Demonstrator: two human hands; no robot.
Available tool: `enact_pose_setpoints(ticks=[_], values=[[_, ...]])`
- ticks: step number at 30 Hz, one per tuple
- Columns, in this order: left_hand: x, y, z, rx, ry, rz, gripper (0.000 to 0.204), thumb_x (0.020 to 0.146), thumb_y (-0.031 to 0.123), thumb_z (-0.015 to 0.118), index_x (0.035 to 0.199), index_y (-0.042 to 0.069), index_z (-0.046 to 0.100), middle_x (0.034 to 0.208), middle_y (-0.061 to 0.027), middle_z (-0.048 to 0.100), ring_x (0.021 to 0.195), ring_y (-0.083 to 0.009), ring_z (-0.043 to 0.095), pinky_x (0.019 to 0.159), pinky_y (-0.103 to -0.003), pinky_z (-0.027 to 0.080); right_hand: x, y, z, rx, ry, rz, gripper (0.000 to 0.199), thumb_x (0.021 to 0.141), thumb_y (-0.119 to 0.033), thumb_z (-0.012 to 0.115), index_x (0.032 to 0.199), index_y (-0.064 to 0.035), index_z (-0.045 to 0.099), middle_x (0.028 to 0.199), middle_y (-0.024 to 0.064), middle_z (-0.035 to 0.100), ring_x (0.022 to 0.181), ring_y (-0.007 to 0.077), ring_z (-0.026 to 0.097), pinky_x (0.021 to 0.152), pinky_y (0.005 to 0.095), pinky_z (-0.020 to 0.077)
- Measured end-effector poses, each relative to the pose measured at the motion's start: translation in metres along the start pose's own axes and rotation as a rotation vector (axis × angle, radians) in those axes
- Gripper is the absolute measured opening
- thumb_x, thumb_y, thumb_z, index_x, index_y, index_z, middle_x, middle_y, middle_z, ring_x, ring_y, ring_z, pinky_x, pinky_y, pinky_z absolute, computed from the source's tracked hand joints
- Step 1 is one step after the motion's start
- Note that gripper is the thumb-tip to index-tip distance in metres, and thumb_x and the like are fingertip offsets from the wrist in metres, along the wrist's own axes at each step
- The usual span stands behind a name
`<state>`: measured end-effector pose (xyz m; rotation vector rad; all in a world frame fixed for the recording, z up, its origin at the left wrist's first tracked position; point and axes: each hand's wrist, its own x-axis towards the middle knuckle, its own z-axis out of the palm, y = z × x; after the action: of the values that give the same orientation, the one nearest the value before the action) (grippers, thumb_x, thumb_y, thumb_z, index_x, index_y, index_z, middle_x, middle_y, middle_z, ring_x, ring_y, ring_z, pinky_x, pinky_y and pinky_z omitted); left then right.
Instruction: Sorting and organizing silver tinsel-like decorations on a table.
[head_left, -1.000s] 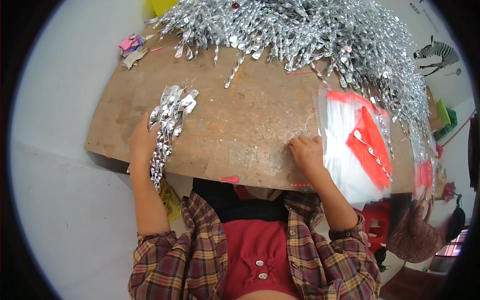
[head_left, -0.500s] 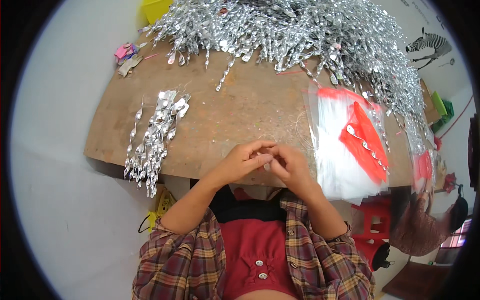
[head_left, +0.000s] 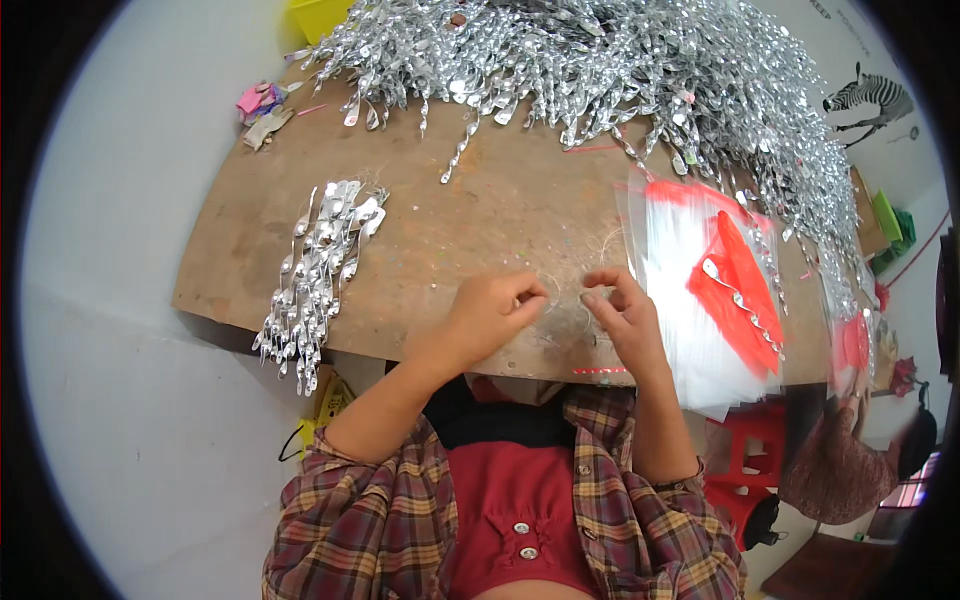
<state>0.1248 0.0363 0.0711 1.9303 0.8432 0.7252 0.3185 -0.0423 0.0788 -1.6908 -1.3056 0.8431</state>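
Note:
Above the table's near edge, my left hand (head_left: 492, 312) is closed in a pinch on a thin pale thread (head_left: 554, 290), which shows faintly by its fingertips. To its right, my right hand (head_left: 628, 318) has curled fingers, with a gap between thumb and forefinger; any fine thread there is too faint to make out. Left of my hands lies a bunch of twisted silver spiral strips (head_left: 325, 255), its lower ends hanging over the edge. Close by my right hand is a stack of clear plastic bags (head_left: 668, 325) with red parts, a single silver spiral strip (head_left: 740, 298) resting on top.
A big heap of silver spirals (head_left: 600, 70) covers the far side of the wooden table (head_left: 430, 230). Pink and beige scraps (head_left: 265, 115) lie far left. A red dotted strip (head_left: 600, 371) is at the near edge. Another person (head_left: 840, 465) is at the right, near a red stool (head_left: 750, 450).
My hands were together with fingertips touching; now they have parted, the right one moving to the right. A red dotted strip at the near edge now shows.

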Motion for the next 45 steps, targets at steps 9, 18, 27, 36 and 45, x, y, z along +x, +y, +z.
enact_pose_setpoints(ticks=[9, 18, 27, 36, 45], values=[[-0.001, -0.008, -0.046, 0.087, 0.025, 0.129, 0.01, 0.079, 0.012, 0.062, 0.086, 0.004, 0.063, 0.068, -0.008, 0.062, 0.059, -0.015, 0.059, 0.056, -0.027, 0.046, 0.012, -0.051, 0.052, 0.014, -0.076, -0.133, 0.011, 0.084, -0.008, 0.061, 0.093, -0.0029, 0.062, 0.067, 0.0021, 0.056, 0.062, 0.0078, 0.051, 0.057, 0.0227, 0.0408], [0.014, -0.021, -0.064, -0.005, 0.075, 0.191, 0.013, 0.077, 0.017, 0.061, 0.08, 0.005, 0.06, 0.068, -0.0117, 0.062, 0.061, -0.0262, 0.061, 0.054, -0.034, 0.046, 0.035, -0.061, 0.075, 0.543, -0.103, -0.023, 0.017, 0.086, -0.009, 0.058, 0.1, -0.0001, 0.057, 0.083, 0.002, 0.059, 0.064, 0.0071, 0.051, 0.056, 0.0206, 0.0426], [0.087, -0.036, -0.067, -0.056, 0.037, 0.146, 0.014, 0.078, 0.014, 0.061, 0.087, 0.004, 0.063, 0.07, -0.0089, 0.063, 0.059, -0.0151, 0.059, 0.055, -0.028, 0.045, 0.075, -0.038, 0.043, 0.107, 0.061, -0.113, 0.008, 0.088, -0.008, 0.056, 0.09, -0.0001, 0.057, 0.07, -0.0022, 0.052, 0.061, 0.0041, 0.046, 0.055, 0.0182, 0.037], [0.362, -0.154, -0.11, 0.679, 0.455, -0.045, 0.017, 0.076, 0.015, 0.058, 0.087, 0.003, 0.062, 0.089, -0.0194, 0.062, 0.084, -0.0368, 0.061, 0.071, -0.046, 0.048, 0.128, 0.007, -0.015, 0.302, 0.111, 0.055, 0.009, 0.088, -0.012, 0.055, 0.089, -0.0032, 0.056, 0.066, -0.0039, 0.048, 0.056, 0.0029, 0.041, 0.05, 0.0173, 0.0332], [0.407, -0.195, -0.106, 0.93, 0.337, -0.218, 0.019, 0.082, 0.011, 0.049, 0.092, 0.001, 0.062, 0.096, -0.0224, 0.062, 0.091, -0.0365, 0.061, 0.075, -0.049, 0.048, 0.138, 0.025, -0.048, 0.346, 0.091, 0.096, 0.009, 0.088, -0.012, 0.056, 0.089, -0.0029, 0.056, 0.066, -0.0033, 0.049, 0.055, 0.0032, 0.042, 0.05, 0.0174, 0.0338]])
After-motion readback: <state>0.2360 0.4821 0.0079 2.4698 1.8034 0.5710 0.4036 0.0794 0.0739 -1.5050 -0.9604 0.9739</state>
